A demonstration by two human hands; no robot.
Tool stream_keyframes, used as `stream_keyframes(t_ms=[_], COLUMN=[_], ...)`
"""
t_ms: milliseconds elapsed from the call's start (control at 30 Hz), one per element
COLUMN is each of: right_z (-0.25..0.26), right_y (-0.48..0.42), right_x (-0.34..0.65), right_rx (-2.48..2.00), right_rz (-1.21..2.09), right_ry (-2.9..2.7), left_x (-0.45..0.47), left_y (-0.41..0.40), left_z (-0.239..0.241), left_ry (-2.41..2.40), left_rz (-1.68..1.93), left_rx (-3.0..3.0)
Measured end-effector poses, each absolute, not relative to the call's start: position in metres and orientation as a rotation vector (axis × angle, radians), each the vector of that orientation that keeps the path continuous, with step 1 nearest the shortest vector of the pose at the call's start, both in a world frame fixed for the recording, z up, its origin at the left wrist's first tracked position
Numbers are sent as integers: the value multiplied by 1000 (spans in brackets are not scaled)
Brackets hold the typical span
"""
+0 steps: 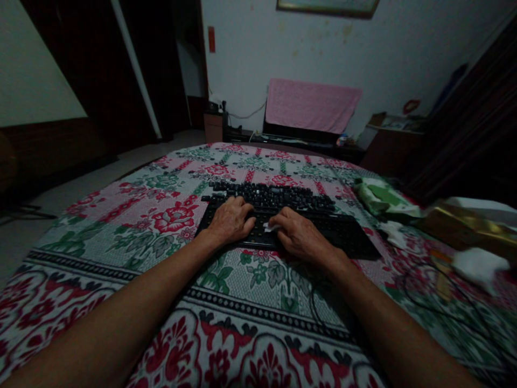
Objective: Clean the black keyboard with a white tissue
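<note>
1. Cover (pixel 169 215): a floral spread in red, green and white. It lies flat over the whole near surface and bears everything listed below.

2. Towel (pixel 311 105): pink, draped over a dark unit against the far wall (pixel 404 48), well apart from the hands.

3. Keyboard (pixel 347 237): black, lying flat on the cover at centre, long side across the view. A dark cable (pixel 424 293) loops over the cover to its right.

4. Box (pixel 464 229): gold-coloured, at the right edge of the cover. Whether it is open, and what it contains, cannot be told.

5. Packet (pixel 375 196): green and white, just beyond the keyboard's right end. Its contents are not visible.

6. Wad (pixel 479 265): white and soft-looking, near the box, lying loose on the cover.

7. Left hand (pixel 232 220): palm down on the left part of the keyboard, fingers loosely curved over the keys. It grips nothing.

8. Right hand (pixel 301 236): palm down on the middle of the keyboard, just beside the left hand but not touching it. Thumb and fingertips are pinched together on the scrap.

9. Scrap (pixel 271 227): small and white, held in the right hand's pinch. It is pressed against the keys in the gap between the two hands.
</note>
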State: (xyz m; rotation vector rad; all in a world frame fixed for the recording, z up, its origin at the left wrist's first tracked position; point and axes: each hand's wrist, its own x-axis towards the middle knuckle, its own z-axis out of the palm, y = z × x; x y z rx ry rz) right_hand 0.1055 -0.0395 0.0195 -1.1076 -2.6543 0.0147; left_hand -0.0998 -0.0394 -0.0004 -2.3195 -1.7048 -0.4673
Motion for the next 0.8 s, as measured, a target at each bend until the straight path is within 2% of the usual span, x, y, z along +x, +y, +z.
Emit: stream_keyframes(t_ms=[800], right_z=[10], right_y=[-29], right_x=[105], right_rx=[-1192], right_rz=[-57], right_ry=[-2577], left_x=[-100], left_y=[-40], left_z=[-1], left_ry=[-1703], left_rz=[-492], left_rx=[-2330])
